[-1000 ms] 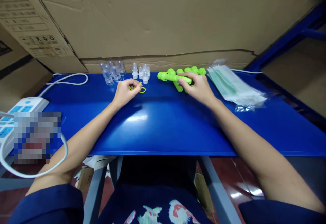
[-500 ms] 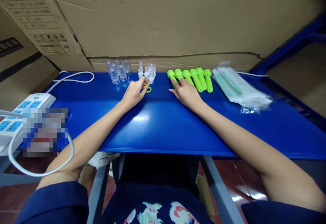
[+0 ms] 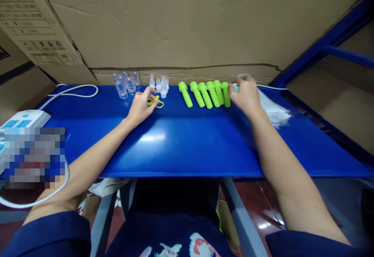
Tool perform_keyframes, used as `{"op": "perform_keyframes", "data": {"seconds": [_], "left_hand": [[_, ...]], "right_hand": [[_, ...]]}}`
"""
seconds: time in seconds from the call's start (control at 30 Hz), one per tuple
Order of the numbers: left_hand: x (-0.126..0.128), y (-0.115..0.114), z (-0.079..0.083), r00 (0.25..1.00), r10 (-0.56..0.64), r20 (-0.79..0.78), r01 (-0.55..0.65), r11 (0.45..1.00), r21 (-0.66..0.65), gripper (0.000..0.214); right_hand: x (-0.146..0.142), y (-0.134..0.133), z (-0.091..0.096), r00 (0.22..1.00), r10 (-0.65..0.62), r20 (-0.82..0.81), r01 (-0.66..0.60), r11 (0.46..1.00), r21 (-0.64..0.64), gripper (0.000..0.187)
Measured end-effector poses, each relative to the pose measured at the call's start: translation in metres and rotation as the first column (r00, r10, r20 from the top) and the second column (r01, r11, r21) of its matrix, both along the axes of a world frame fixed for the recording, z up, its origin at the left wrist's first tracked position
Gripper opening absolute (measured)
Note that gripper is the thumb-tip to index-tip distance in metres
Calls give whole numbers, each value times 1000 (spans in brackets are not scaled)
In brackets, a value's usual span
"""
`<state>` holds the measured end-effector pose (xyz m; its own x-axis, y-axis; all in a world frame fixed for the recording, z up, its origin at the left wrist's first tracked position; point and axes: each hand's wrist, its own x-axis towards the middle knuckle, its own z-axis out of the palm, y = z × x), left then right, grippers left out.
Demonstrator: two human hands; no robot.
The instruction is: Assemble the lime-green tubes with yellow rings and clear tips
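Note:
My left hand (image 3: pixel 143 105) rests on the table with thumb and fingers apart around several thin yellow rings (image 3: pixel 159 105), which lie partly under it. Just beyond its fingertips stand small clear pieces with white bases (image 3: pixel 163 91). Larger clear plastic caps (image 3: pixel 121 89) stand in a group farther left. My right hand (image 3: pixel 247 95) is raised over the right end of a row of bright green torch-shaped bodies (image 3: pixel 206 95). Its fingers are blurred, and any hold is unclear. One green torch-shaped body (image 3: pixel 186 94) lies slightly apart at the row's left end.
Behind my right hand is a clear plastic bag with white contents (image 3: pixel 271 109). A white power strip (image 3: pixel 25 124) and its cable stand at the left. Large cardboard (image 3: pixel 175 23) walls off the back of the blue table (image 3: pixel 187 144).
My right hand has moved right, off the left green body to the row's right end. That left body now lies apart from the others. The view has shifted slightly right.

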<state>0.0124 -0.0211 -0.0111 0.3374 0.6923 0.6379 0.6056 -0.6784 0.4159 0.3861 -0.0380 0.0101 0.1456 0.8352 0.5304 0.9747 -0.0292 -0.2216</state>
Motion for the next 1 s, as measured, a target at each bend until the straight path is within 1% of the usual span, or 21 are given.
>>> {"op": "perform_keyframes", "data": {"seconds": [0.1, 0.17, 0.23, 0.3, 0.37, 0.47, 0.6, 0.7, 0.77, 0.83, 0.9, 0.93, 1.0], "left_hand": [[0, 1, -1, 1000, -23, 3, 23, 1000, -7, 19], [-1, 2, -2, 1000, -26, -3, 26, 1000, -1, 18], [-1, 3, -3, 999, -32, -4, 32, 999, 2, 18], [-1, 3, -4, 998, -55, 11, 55, 998, -5, 18], [-1, 2, -4, 995, -83, 49, 84, 996, -22, 20], [0, 1, -3, 988, -111, 111, 116, 992, -43, 23], [3, -2, -4, 968, -170, 182, 188, 978, -90, 23], [5, -4, -5, 949, -202, 242, 241, 960, -143, 22], [6, -4, -7, 937, -197, 288, 254, 951, -174, 25], [7, -3, -8, 921, -191, 338, 269, 942, -201, 28], [10, -3, -8, 902, -208, 378, 307, 925, -223, 31], [12, -3, -7, 893, -221, 392, 328, 916, -231, 32], [18, -5, -3, 880, -249, 405, 366, 899, -241, 34]], "right_hand": [[34, 4, -5, 992, -112, -58, 105, 989, -102, 31], [42, 6, -11, 985, -134, -110, 118, 982, -146, 32], [40, 9, -15, 978, -178, -107, 155, 969, -193, 36], [34, 13, -19, 977, -204, -65, 182, 950, -254, 42], [27, 16, -20, 980, -200, -13, 186, 929, -320, 44], [22, 20, -21, 982, -188, 26, 183, 899, -399, 43], [21, 19, -20, 982, -186, -24, 158, 889, -429, 34], [21, 14, -16, 974, -217, -59, 173, 891, -419, 29], [20, 10, -11, 975, -214, -65, 175, 910, -376, 29], [16, 6, -4, 980, -181, -83, 149, 944, -295, 29], [7, 1, 3, 980, -157, -121, 134, 975, -179, 29], [1, -1, 6, 982, -126, -140, 109, 986, -129, 30], [-14, -6, 10, 983, -28, -183, 20, 999, -47, 31]]}}
